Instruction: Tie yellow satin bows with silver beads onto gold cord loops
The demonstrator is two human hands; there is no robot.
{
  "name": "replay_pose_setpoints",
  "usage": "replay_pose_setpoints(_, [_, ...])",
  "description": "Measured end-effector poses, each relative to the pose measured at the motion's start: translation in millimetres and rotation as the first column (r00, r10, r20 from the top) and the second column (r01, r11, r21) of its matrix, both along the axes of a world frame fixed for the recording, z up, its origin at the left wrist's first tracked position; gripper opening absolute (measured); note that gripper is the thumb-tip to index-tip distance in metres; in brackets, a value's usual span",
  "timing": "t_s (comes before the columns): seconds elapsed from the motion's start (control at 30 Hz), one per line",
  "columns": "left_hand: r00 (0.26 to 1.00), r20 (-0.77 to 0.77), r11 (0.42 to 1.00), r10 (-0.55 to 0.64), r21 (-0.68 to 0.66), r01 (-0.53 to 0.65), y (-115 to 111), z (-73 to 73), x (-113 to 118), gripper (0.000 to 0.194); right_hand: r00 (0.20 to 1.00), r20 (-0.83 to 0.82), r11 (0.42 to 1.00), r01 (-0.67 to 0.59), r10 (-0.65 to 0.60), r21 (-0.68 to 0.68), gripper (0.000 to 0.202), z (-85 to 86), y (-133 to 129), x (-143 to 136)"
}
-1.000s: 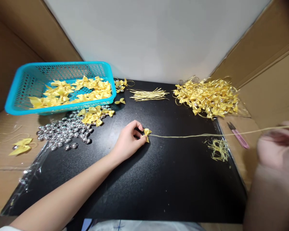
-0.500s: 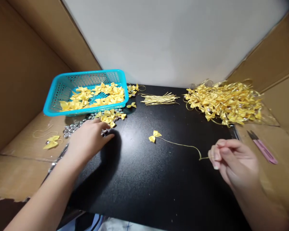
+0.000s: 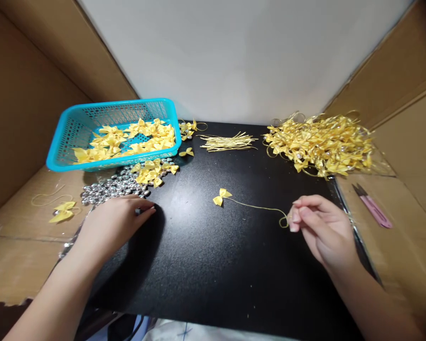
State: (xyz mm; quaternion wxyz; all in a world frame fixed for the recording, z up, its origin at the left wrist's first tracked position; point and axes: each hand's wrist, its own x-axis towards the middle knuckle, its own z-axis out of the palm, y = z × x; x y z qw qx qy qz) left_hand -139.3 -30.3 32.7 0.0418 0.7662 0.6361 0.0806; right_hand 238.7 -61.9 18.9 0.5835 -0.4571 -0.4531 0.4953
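And here's my right hand [image 3: 321,229], thumb and fingertips pinching the gold cord [image 3: 257,206], which runs across to the yellow bow [image 3: 220,197] lying on the black tabletop [image 3: 206,270] between my hands. Over at the silver beads [image 3: 108,188], my left hand [image 3: 115,218] sits just beside them, thumb and forefinger tips close together; whether they grip anything, I can't tell.

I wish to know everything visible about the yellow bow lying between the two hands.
The yellow bow looks like shiny ribbon, its pointed parts spreading from a narrow middle. It lies on the black table, untouched by the left hand or right hand; a thin cord runs from it to the latter.
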Motion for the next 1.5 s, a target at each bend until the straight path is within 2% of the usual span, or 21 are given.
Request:
replay_pose_setpoints(0.03, [0.99, 0.143, 0.998, -0.009, -0.065, 0.018, -0.3, 0.6, 11.8, 0.015, 1.0, 0.012, 1.0, -0.025, 0.025, -0.018, 0.012, -1.0, -1.3, -2.7])
replay_pose_setpoints(0.07, [0.947, 0.322, 0.991, -0.008, -0.121, 0.049, -1.0, 0.7, 26.6, 0.018, 0.998, 0.027, 0.998, -0.053, 0.055, -0.04, 0.012, -2.0, -2.9, -6.0])
replay_pose_setpoints(0.1, [0.868, 0.496, 0.979, 0.024, -0.187, 0.08, -1.9, -0.1, 43.6, 0.021, 0.995, 0.045, 0.995, -0.082, 0.085, -0.062, 0.011, -2.7, -4.7, -9.9])
replay_pose_setpoints(0.17, [0.618, 0.769, 0.937, 0.164, -0.317, 0.146, -3.6, -4.6, 81.1, 0.023, 0.989, 0.081, 0.988, -0.115, 0.124, -0.103, 0.01, -3.0, -8.6, -18.9])
replay_pose_setpoints(0.2, [0.486, 0.841, 0.911, 0.238, -0.366, 0.188, -4.0, -8.0, 99.7, 0.023, 0.986, 0.094, 0.985, -0.123, 0.135, -0.121, 0.011, -2.7, -10.4, -23.4])
replay_pose_setpoints(0.27, [0.288, 0.885, 0.861, 0.367, -0.44, 0.255, -4.0, -15.5, 131.9, 0.018, 0.983, 0.102, 0.979, -0.133, 0.15, -0.152, 0.014, -1.6, -13.1, -31.3])
replay_pose_setpoints(0.33, [0.139, 0.896, 0.84, 0.422, -0.444, 0.312, -3.7, -21.7, 154.8, 0.014, 0.983, 0.095, 0.973, -0.136, 0.156, -0.189, 0.018, -0.8, -14.5, -36.5])
replay_pose_setpoints(0.43, [0.039, 0.912, 0.852, 0.408, -0.397, 0.341, -4.8, -25.7, 172.2, 0.012, 0.988, 0.08, 0.964, -0.107, 0.13, -0.244, 0.023, -1.1, -14.2, -38.6])
replay_pose_setpoints(0.67, [0.027, 0.925, 0.876, 0.379, -0.368, 0.313, -10.2, -26.9, 178.8, 0.012, 0.995, 0.029, 0.951, -0.085, 0.098, -0.298, 0.027, -2.3, -11.9, -37.7])
replay_pose_setpoints(1.03, [0.05, 0.948, 0.91, 0.314, -0.316, 0.268, -13.7, -28.7, 178.8, 0.013, 0.995, 0.017, 0.936, -0.091, 0.103, -0.341, 0.031, -4.9, -11.4, -40.3])
replay_pose_setpoints(1.13, [0.079, 0.965, 0.925, 0.249, -0.262, 0.275, -16.6, -29.6, 179.0, 0.009, 0.994, 0.013, 0.932, -0.1, 0.112, -0.348, 0.033, -5.6, -11.7, -39.9])
replay_pose_setpoints(1.23, [0.121, 0.986, 0.951, 0.119, -0.148, 0.27, -21.1, -30.3, 178.9, 0.008, 0.992, 0.013, 0.933, -0.114, 0.126, -0.343, 0.033, -6.6, -11.9, -39.9])
replay_pose_setpoints(1.3, [0.12, 0.991, 0.957, 0.067, -0.097, 0.272, -23.2, -29.6, 178.7, 0.012, 0.992, 0.023, 0.939, -0.114, 0.128, -0.325, 0.032, -7.9, -11.9, -39.9])
replay_pose_setpoints(1.37, [0.106, 0.992, 0.955, 0.072, -0.099, 0.278, -23.0, -27.6, 178.5, 0.012, 0.991, 0.044, 0.946, -0.109, 0.128, -0.304, 0.03, -9.7, -11.9, -39.7])
replay_pose_setpoints(1.43, [0.147, 0.985, 0.951, 0.087, -0.126, 0.282, -20.4, -24.9, 178.1, 0.01, 0.988, 0.073, 0.954, -0.109, 0.134, -0.279, 0.028, -11.5, -11.8, -39.3])
replay_pose_setpoints(1.5, [0.244, 0.968, 0.949, 0.06, -0.131, 0.287, -16.6, -22.7, 177.3, 0.01, 0.983, 0.109, 0.962, -0.118, 0.148, -0.248, 0.025, -12.9, -11.9, -39.0])
